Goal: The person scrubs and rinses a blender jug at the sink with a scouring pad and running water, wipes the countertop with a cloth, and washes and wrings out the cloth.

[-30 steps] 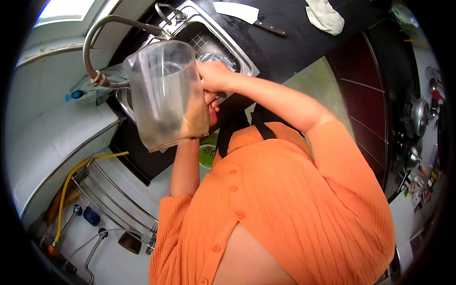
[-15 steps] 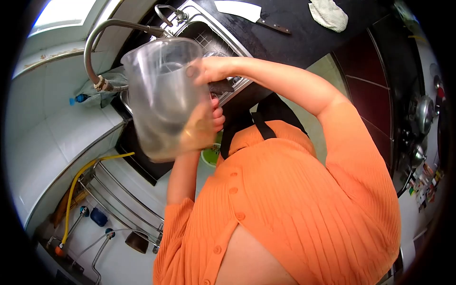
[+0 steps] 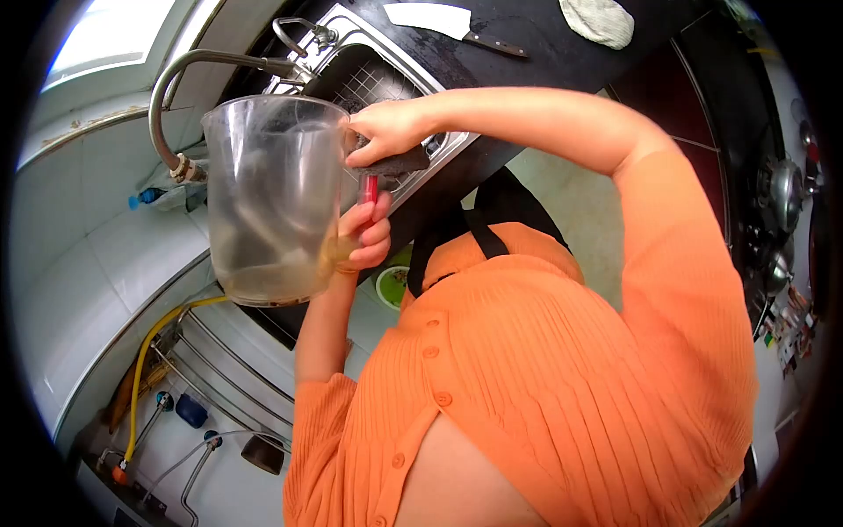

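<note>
A big clear plastic jug (image 3: 272, 193) is tilted over the edge of the sink, with a little cloudy liquid low inside it. My left hand (image 3: 364, 235) has its fingers wrapped round the jug's handle side, where a red piece (image 3: 370, 187) sticks out above the fingers. At the jug's rim, my right hand (image 3: 391, 130) is closed on a dark scouring pad (image 3: 402, 164), which shows below the palm. Some of its fingertips are hidden by the rim.
Behind the jug is a steel sink (image 3: 430, 83) with a wire rack, under a curved faucet (image 3: 167, 88). A cleaver (image 3: 430, 18) and a pale cloth (image 3: 599, 21) lie on the black counter. Below are a green bowl (image 3: 392, 285) and a metal rack (image 3: 233, 369).
The jug has shifted left and turned, so its red piece now shows. My right hand has drawn back toward the rim with its thumb in view, and my left hand is more visible.
</note>
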Demonstrator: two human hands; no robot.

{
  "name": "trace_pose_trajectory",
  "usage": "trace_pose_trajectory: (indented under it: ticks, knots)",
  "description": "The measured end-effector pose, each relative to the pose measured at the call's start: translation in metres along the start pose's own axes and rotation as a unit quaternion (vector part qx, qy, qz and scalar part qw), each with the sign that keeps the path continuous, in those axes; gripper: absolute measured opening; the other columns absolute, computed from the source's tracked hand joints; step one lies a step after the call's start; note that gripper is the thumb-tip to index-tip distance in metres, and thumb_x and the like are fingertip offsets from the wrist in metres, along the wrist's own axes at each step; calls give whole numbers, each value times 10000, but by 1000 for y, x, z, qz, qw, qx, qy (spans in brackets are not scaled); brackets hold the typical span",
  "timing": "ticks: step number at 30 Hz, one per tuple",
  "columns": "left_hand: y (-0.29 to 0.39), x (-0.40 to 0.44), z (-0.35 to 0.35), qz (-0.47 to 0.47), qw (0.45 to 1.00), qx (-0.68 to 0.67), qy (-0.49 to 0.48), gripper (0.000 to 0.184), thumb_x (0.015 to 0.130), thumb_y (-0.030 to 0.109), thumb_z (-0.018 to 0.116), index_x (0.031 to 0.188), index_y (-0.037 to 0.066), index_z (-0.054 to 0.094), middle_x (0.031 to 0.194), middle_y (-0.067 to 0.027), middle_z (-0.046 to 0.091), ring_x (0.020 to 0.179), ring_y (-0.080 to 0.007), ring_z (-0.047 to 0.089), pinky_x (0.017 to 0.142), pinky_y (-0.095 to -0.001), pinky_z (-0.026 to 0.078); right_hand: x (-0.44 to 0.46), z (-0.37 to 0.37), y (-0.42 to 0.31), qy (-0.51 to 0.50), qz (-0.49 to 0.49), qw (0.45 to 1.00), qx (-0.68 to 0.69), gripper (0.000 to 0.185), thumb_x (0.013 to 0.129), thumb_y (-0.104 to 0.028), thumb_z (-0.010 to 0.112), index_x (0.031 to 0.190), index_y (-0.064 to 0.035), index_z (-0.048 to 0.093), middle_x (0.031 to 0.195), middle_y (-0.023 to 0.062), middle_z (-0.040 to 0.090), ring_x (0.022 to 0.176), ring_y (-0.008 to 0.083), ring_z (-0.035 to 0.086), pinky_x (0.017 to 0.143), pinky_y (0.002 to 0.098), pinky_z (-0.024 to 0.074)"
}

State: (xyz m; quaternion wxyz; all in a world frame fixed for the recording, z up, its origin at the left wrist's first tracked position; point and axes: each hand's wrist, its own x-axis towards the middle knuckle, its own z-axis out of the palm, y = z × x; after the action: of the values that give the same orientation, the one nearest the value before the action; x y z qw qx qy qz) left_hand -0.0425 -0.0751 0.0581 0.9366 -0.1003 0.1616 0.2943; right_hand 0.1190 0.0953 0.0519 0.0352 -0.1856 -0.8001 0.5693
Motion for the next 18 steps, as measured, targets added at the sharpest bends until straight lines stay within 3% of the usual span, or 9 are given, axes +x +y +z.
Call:
trace_pose_trajectory:
  ticks: [2, 6, 8, 9, 11, 13, 15, 16, 18]
  knots:
    - [0, -8, -2, -8, 997, -3, -72, 167, 1008, 238, 351, 903, 114, 312, 556, 5, 325, 314, -95, 345, 278, -215, 269, 1, 3, 10, -60, -53, 995, 62, 445, 832, -344, 587, 1106, 2, 530, 953, 206, 632, 860, 337, 614, 784, 395, 472]
    - [1, -7, 9, -17, 999, 10, -29, 154, 1004, 241, 372, 914, 122, 335, 570, 8, 340, 344, -100, 354, 281, -216, 254, 2, 18, 22, -30, -55, 996, 62, 442, 835, -352, 579, 1131, -28, 527, 1006, 214, 628, 890, 366, 610, 785, 410, 470]
    - [-1, 4, 18, 14, 985, 71, 156, 152, 998, 248, 394, 909, 126, 413, 607, 11, 389, 408, -110, 386, 314, -227, 275, 3, 31, 24, 105, -23, 994, 31, 427, 820, -365, 583, 1117, -61, 551, 1037, 203, 630, 911, 364, 612, 785, 417, 473]
    - [-1, 10, 13, 14, 985, 72, 156, 152, 998, 248, 394, 909, 126, 413, 607, 11, 389, 408, -110, 386, 314, -227, 275, 6, 34, 25, 105, -22, 994, 31, 427, 820, -365, 583, 1117, -61, 551, 1037, 203, 630, 911, 364, 612, 785, 417, 473]
    - [-1, 22, -7, 48, 982, 33, 182, 185, 956, 327, 480, 927, 148, 514, 687, -23, 535, 483, -157, 432, 398, -277, 345, 15, 41, 23, 110, 121, 986, -11, 432, 794, -391, 589, 1103, -89, 575, 1066, 182, 630, 937, 355, 613, 794, 417, 476]
    - [0, 37, -18, 58, 985, 9, 165, 222, 987, 297, 403, 900, 148, 542, 713, -5, 508, 540, -138, 445, 428, -260, 356, 30, 51, 36, 140, 154, 978, -5, 432, 769, -418, 594, 1054, -93, 605, 1049, 159, 644, 939, 324, 625, 788, 408, 482]
    - [-7, 54, -19, 217, 901, 49, 372, 234, 957, 347, 438, 941, 154, 569, 766, -26, 538, 578, -161, 463, 463, -268, 377, 42, 59, 53, 192, 161, 968, -2, 440, 762, -436, 587, 1051, -105, 620, 1037, 148, 655, 950, 311, 629, 797, 392, 486]
    - [3, 48, -29, 167, 965, 58, 193, 240, 928, 351, 462, 974, 151, 586, 810, -52, 550, 617, -179, 484, 495, -295, 409, 42, 59, 49, 210, 210, 955, -19, 452, 750, -447, 591, 1070, -132, 635, 1036, 143, 660, 952, 297, 632, 817, 376, 486]
    - [7, 38, -51, 110, 982, 1, 151, 302, 901, 414, 481, 980, 139, 577, 831, -65, 559, 617, -194, 485, 471, -317, 405, 26, 52, 42, 189, 196, 962, 7, 463, 748, -451, 588, 1090, -143, 632, 1049, 147, 655, 959, 305, 628, 829, 375, 484]
